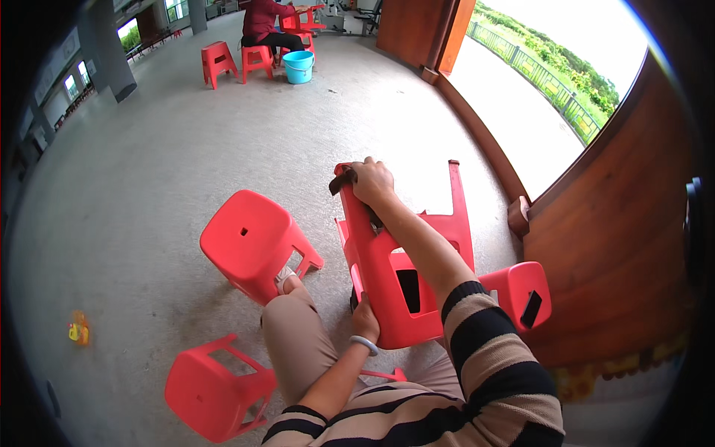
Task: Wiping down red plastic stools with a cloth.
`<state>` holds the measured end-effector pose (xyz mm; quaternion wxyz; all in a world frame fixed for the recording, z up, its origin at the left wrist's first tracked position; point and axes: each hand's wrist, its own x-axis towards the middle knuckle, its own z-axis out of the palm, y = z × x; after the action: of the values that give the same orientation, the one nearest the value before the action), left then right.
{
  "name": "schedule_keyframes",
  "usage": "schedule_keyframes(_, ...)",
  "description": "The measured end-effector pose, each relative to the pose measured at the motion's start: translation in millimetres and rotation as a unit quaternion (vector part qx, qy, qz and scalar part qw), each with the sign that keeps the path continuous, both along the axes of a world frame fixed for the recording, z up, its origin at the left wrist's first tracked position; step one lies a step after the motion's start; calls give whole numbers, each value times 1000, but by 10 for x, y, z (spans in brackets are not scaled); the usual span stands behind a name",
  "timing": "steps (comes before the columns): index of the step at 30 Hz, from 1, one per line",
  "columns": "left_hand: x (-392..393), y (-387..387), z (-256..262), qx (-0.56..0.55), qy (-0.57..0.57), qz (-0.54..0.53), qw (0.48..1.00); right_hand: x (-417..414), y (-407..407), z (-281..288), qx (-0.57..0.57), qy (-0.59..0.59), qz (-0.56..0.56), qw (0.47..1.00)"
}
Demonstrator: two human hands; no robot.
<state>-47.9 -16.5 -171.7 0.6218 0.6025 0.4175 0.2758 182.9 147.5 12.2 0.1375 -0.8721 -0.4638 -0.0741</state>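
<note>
A red plastic stool [391,313] lies tipped across my lap, its legs pointing away from me. My right hand [373,180] presses a dark cloth [342,181] against the far end of one leg. Lower down, my left hand [366,321], with a pale bangle at the wrist, grips the near left side of the same stool. Part of the left hand's fingers is hidden behind the plastic.
Red stools stand to my left [246,234], at lower left [204,391] and to the right [525,285], the last bearing a phone [531,309]. A yellow bottle [78,333] is far left. Another person [262,19] sits beyond, near a blue bucket [299,68]. A wooden door [603,251] borders the right.
</note>
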Motion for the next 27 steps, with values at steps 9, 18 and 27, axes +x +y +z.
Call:
schedule_keyframes(9, -95, 105, -127, 29, 50, -58, 997, -237, -460, -102, 18, 18, 40, 999)
schedule_keyframes(18, -10, 36, -92, 14, -6, 2, 1000, -95, -74, -125, 20, 30, -29, 999)
schedule_keyframes(27, -20, 3, -39, -28, -45, 23, 998, -701, -949, -210, 18, -76, 58, 995)
